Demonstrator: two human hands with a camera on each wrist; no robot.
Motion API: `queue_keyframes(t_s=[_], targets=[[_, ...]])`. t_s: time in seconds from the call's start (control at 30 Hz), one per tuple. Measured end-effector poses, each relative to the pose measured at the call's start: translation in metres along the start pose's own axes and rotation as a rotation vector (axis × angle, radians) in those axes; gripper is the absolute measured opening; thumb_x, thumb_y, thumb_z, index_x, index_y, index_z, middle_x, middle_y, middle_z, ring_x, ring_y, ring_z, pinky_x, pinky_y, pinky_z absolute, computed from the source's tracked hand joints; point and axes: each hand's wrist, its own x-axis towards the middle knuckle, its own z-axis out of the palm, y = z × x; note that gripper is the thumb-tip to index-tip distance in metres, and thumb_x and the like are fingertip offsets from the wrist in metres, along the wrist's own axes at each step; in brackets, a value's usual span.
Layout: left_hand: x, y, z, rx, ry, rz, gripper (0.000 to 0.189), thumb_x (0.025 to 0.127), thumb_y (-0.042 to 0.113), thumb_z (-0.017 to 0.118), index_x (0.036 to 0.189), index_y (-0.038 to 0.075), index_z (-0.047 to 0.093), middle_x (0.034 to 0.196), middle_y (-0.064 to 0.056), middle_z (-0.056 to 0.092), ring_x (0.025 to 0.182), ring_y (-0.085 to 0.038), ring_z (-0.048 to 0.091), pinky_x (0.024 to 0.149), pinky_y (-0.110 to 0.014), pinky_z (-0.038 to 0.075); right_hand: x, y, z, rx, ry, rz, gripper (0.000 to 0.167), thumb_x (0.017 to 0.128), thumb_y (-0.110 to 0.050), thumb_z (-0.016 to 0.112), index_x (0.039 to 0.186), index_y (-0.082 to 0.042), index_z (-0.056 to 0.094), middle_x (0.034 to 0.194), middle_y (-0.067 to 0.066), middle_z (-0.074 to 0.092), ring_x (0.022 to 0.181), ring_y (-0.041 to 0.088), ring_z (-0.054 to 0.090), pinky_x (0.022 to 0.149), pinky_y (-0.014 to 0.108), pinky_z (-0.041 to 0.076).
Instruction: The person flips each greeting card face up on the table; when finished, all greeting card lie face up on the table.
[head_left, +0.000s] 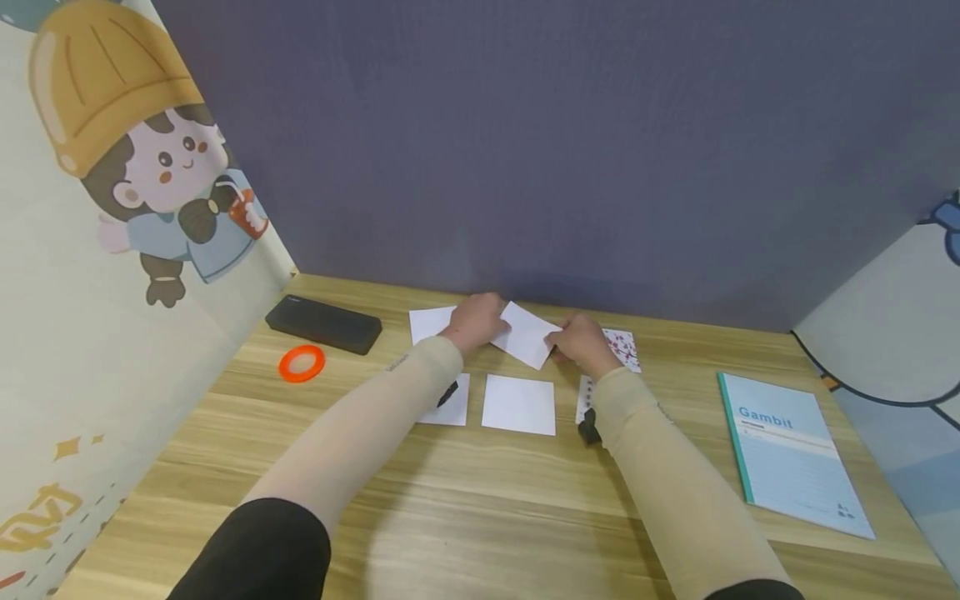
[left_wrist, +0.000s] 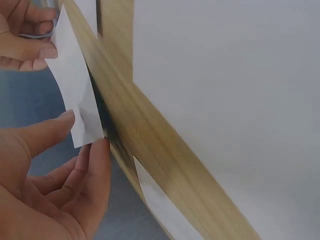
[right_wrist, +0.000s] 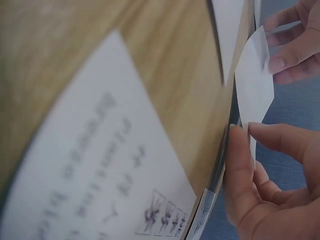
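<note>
A white card [head_left: 527, 335] is lifted off the table at a slant between both hands. My left hand [head_left: 477, 321] pinches its left side between thumb and fingers. My right hand [head_left: 585, 343] pinches the right corner; in the right wrist view its thumb and index finger meet on the card [right_wrist: 254, 80]. Below lie a blank white card [head_left: 519, 406] and, to its left, another white card [head_left: 455, 404] partly under my left wrist. Behind that wrist is one more white card [head_left: 430, 321]. Beside my right hand lie a blossom-patterned card [head_left: 624, 348] and a card with printed characters [head_left: 583, 396], both partly covered.
At the left of the wooden table [head_left: 450, 517] are a black oblong case [head_left: 324, 323] and an orange ring [head_left: 302, 363]. A notebook [head_left: 791, 450] lies at the right. A dark upright panel [head_left: 525, 150] stands along the back edge, with decorated walls on both sides.
</note>
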Motion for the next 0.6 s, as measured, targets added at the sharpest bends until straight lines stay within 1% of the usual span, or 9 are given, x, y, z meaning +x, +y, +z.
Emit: queue_keyframes(t_s=[0.07,0.13,0.2,0.27,0.33,0.4,0.47,0.53,0.6], targets=[[0.000,-0.002,0.000,-0.020,0.002,-0.010,0.034,0.096,0.021,0.074,0.126,0.004,0.074,0.127,-0.012,0.076,0.115,-0.032,0.072,0.101,-0.048,0.060,0.001,0.001,0.000,0.014,-0.008,0.006,0.034,0.099,-0.011,0.067,0.127,0.006,0.061,0.134,0.027,0.067,0.073,0.014,0.074,0.073,0.024,0.062],[0.000,-0.004,-0.001,-0.048,0.000,-0.017,0.020,0.094,0.018,0.074,0.110,0.005,0.076,0.109,-0.010,0.076,0.100,-0.027,0.069,0.093,-0.043,0.060,0.002,0.001,0.000,0.030,-0.012,0.004,0.041,0.100,-0.011,0.066,0.136,0.007,0.057,0.136,0.027,0.065,0.072,0.013,0.073,0.073,0.024,0.063],[0.000,-0.007,-0.001,-0.086,-0.007,-0.018,0.009,0.094,0.015,0.074,0.090,0.007,0.072,0.090,-0.005,0.070,0.084,-0.022,0.062,0.081,-0.036,0.056,0.002,0.002,0.000,0.049,-0.018,0.001,0.049,0.101,-0.012,0.064,0.145,0.007,0.051,0.139,0.027,0.063,0.072,0.013,0.072,0.073,0.025,0.063],[0.000,-0.009,-0.002,-0.130,-0.020,-0.020,0.024,0.094,0.014,0.074,0.074,0.011,0.060,0.074,0.000,0.060,0.070,-0.016,0.052,0.069,-0.030,0.048,0.003,0.003,0.001,0.089,-0.025,-0.006,0.056,0.102,-0.011,0.062,0.152,0.006,0.044,0.141,0.028,0.060,0.073,0.013,0.070,0.073,0.025,0.064],[0.000,-0.012,-0.003,-0.172,-0.042,-0.025,0.034,0.095,0.014,0.074,0.069,0.014,0.052,0.066,0.002,0.055,0.062,-0.012,0.047,0.063,-0.026,0.042,0.002,0.003,0.002,0.133,-0.032,-0.017,0.057,0.104,-0.011,0.060,0.154,0.004,0.040,0.143,0.027,0.056,0.077,0.014,0.068,0.074,0.026,0.064],[-0.001,-0.014,-0.004,-0.232,-0.061,-0.031,0.029,0.096,0.015,0.074,0.073,0.010,0.057,0.067,-0.001,0.061,0.060,-0.010,0.051,0.061,-0.022,0.044,0.001,0.004,0.001,0.163,-0.033,-0.032,0.056,0.104,-0.011,0.059,0.154,0.002,0.038,0.146,0.026,0.052,0.083,0.016,0.066,0.077,0.027,0.064],[-0.002,-0.015,-0.005,-0.307,-0.076,-0.044,0.014,0.097,0.014,0.074,0.089,0.004,0.071,0.082,-0.006,0.073,0.064,-0.009,0.059,0.064,-0.020,0.051,0.000,0.003,0.001,0.172,-0.027,-0.053,0.055,0.105,-0.012,0.058,0.154,0.001,0.037,0.148,0.026,0.050,0.088,0.019,0.065,0.079,0.028,0.064],[-0.003,-0.016,-0.005,-0.367,-0.087,-0.057,0.022,0.098,0.014,0.074,0.114,-0.001,0.075,0.101,-0.012,0.078,0.070,-0.010,0.065,0.069,-0.021,0.058,-0.001,0.003,0.000,0.168,-0.018,-0.079,0.054,0.106,-0.012,0.058,0.154,0.001,0.037,0.148,0.027,0.050,0.091,0.021,0.066,0.082,0.030,0.064],[-0.004,-0.016,-0.006,-0.406,-0.091,-0.071,0.038,0.098,0.014,0.074,0.132,-0.002,0.070,0.114,-0.015,0.078,0.075,-0.011,0.068,0.072,-0.022,0.062,-0.003,0.001,-0.001,0.163,-0.011,-0.103,0.053,0.106,-0.011,0.057,0.153,0.002,0.037,0.146,0.028,0.050,0.094,0.023,0.066,0.085,0.032,0.065]])
